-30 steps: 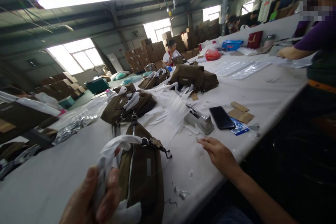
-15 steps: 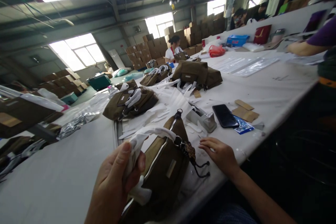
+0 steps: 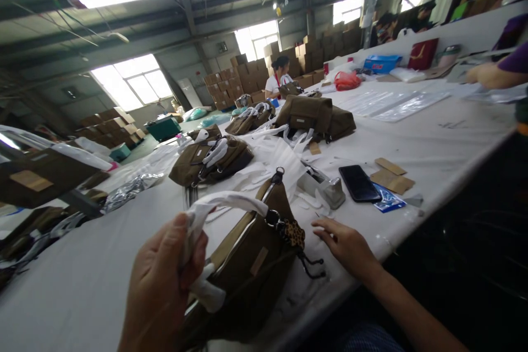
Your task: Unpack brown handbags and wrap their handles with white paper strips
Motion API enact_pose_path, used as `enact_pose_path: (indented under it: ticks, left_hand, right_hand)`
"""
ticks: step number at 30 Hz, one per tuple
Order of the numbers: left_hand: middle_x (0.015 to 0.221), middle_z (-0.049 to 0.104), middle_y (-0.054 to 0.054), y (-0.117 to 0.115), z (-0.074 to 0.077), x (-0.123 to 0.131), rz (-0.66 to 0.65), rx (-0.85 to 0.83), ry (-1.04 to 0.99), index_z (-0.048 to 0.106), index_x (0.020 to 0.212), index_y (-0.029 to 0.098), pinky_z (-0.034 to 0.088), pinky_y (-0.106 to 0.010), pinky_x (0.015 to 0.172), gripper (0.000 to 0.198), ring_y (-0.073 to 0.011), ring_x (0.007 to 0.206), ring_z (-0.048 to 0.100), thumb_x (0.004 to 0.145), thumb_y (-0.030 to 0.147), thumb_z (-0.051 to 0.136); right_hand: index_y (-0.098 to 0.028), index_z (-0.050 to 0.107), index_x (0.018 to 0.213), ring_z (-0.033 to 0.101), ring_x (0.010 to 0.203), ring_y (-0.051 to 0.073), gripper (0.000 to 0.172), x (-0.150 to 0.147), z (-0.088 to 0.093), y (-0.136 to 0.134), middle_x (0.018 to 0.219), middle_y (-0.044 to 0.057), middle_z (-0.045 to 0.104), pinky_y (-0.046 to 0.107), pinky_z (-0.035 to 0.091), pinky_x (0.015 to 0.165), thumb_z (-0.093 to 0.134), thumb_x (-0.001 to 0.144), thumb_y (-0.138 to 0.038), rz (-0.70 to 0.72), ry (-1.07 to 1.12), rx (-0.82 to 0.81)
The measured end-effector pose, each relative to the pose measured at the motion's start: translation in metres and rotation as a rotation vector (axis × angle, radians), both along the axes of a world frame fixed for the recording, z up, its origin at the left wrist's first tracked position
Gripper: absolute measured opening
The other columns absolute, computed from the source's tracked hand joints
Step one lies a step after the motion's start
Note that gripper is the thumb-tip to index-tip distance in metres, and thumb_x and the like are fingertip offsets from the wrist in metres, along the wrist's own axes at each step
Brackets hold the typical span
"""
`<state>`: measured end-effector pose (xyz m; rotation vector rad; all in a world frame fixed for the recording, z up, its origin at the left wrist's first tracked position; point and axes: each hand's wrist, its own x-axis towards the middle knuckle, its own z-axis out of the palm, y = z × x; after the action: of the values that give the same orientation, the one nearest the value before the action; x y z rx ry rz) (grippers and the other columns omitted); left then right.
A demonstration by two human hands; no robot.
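An olive-brown handbag (image 3: 264, 247) with a silver zip stands tilted on the table in front of me. My left hand (image 3: 165, 269) is closed around its handle (image 3: 229, 198), which is wrapped in white paper or foam. A leopard-print charm (image 3: 293, 234) with black cords hangs from the handle ring at the bag's right side. My right hand (image 3: 344, 245) is just right of the charm, low over the tabletop, fingers stretched forward and seemingly holding nothing. Beyond its fingertips sits a grey tape dispenser (image 3: 325, 190).
A black phone (image 3: 359, 183), a blue packet (image 3: 388, 198) and brown card pieces (image 3: 391, 176) lie to the right. More olive bags (image 3: 212, 159) and white wrapping strips are farther back. Another bag (image 3: 37, 176) is raised at far left. A co-worker's arm (image 3: 495, 74) reaches in at upper right.
My left hand has drawn the handle a little left and toward me, and the bag has shifted with it. The view has turned slightly left. My right hand has barely moved.
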<state>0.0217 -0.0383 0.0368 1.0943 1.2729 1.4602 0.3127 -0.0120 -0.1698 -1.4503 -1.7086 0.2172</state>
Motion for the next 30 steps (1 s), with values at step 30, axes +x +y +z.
enact_pose_path:
  ticks: [30]
  left_hand:
    - [0.056, 0.047, 0.004, -0.003, -0.030, -0.015, 0.043, 0.036, 0.136, 0.057, 0.070, 0.017, 0.030, -0.012, 0.039, 0.050, -0.0048, 0.046, 0.033, 0.081, 0.064, 0.067]
  right_hand:
    - [-0.018, 0.061, 0.102, 0.071, 0.072, 0.019, 0.035, 0.016, 0.076, 0.008, 0.085, 0.008, 0.074, 0.029, 0.054, 0.061, 0.036, 0.100, -0.043, 0.084, 0.108, -0.447]
